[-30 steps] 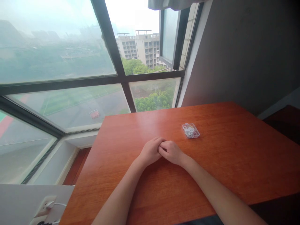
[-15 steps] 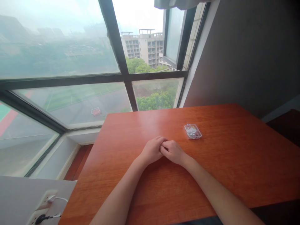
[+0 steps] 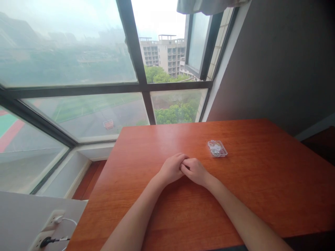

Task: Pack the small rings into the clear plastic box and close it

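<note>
My left hand (image 3: 173, 168) and my right hand (image 3: 195, 170) are clasped together above the wooden table (image 3: 261, 174), both closed with their fingers folded over each other. No object shows between them, though the palms are hidden. Just beyond my right hand, apart from it, lies a small clear plastic box (image 3: 217, 149). Inside it are small white, yellow and reddish pieces, some ring-shaped, too small to name.
Behind the table stands a dark-framed window (image 3: 104, 90), with one pane (image 3: 200, 45) swung outward. A grey wall (image 3: 274, 62) rises at the right. At the lower left, plugs with cords sit in wall sockets (image 3: 53, 219).
The view has shifted slightly, so the table, box and window appear a little lower and further right. My hands stay clasped in the same pose.
</note>
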Demonstrator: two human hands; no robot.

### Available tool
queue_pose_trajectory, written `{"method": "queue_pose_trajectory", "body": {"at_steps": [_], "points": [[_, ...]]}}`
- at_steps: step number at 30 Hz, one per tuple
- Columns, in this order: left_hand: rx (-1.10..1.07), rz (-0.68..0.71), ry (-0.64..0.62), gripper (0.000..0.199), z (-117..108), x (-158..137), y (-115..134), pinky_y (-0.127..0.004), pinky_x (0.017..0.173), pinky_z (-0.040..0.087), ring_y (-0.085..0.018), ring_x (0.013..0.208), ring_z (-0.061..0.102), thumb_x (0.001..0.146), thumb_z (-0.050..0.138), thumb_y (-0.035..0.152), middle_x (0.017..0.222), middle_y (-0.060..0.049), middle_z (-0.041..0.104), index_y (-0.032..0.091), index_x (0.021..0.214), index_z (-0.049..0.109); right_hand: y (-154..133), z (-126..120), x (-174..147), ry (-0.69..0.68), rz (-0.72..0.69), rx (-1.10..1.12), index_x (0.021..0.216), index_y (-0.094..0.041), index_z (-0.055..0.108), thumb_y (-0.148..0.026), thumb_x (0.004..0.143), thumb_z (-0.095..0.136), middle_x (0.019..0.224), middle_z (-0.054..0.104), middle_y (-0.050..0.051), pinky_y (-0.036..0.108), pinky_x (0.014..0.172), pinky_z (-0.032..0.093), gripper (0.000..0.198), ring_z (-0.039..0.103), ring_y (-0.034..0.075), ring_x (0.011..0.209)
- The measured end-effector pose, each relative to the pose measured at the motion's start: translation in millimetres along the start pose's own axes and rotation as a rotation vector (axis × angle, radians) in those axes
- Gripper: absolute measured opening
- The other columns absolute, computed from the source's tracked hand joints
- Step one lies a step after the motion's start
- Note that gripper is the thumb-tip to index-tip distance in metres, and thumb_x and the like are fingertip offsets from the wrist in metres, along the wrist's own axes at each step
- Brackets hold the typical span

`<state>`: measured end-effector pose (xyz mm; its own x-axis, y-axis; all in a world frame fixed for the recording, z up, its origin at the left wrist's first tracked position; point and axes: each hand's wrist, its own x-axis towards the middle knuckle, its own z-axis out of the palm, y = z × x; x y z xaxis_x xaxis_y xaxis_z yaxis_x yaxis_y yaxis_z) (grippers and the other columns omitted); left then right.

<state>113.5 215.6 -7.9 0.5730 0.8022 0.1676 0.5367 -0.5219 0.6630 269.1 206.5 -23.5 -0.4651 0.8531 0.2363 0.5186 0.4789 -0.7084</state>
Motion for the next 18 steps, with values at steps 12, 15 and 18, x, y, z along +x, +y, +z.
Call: {"method": "queue_pose_trajectory", "body": {"at_steps": [12, 15, 18], "points": [[0.002, 0.002, 0.005, 0.037, 1.1, -1.1, -1.2, -0.027, 0.080, 0.047, -0.020, 0.092, 0.062, 0.071, 0.054, 0.012, 0.102, -0.005, 0.067, 0.019, 0.107, 0.062, -2.7, -0.4, 0.3, -0.003, 0.005, 0.009, 0.061, -0.018, 0.053, -0.019, 0.086, 0.047, 0.058, 0.056, 0.000, 0.023, 0.056, 0.033, 0.026, 0.048, 0.012, 0.055], [-0.002, 0.002, 0.005, 0.037, 0.8, -0.9, -1.0, -0.027, 0.079, 0.047, -0.019, 0.092, 0.062, 0.071, 0.053, 0.012, 0.102, -0.005, 0.067, 0.019, 0.106, 0.062, -2.3, -0.3, 0.5, -0.004, 0.004, 0.008, 0.061, -0.018, 0.053, -0.020, 0.086, 0.047, 0.058, 0.055, 0.000, 0.023, 0.055, 0.032, 0.026, 0.048, 0.012, 0.055], [-0.005, 0.008, 0.006, 0.037, 1.0, -0.9, -1.0, -0.027, 0.078, 0.047, -0.019, 0.091, 0.061, 0.070, 0.053, 0.011, 0.101, -0.005, 0.067, 0.019, 0.105, 0.062, -0.6, 0.7, 0.1, -0.002, -0.003, 0.008, 0.060, -0.018, 0.052, -0.020, 0.087, 0.046, 0.057, 0.054, 0.000, 0.023, 0.055, 0.032, 0.027, 0.046, 0.012, 0.055]]}}
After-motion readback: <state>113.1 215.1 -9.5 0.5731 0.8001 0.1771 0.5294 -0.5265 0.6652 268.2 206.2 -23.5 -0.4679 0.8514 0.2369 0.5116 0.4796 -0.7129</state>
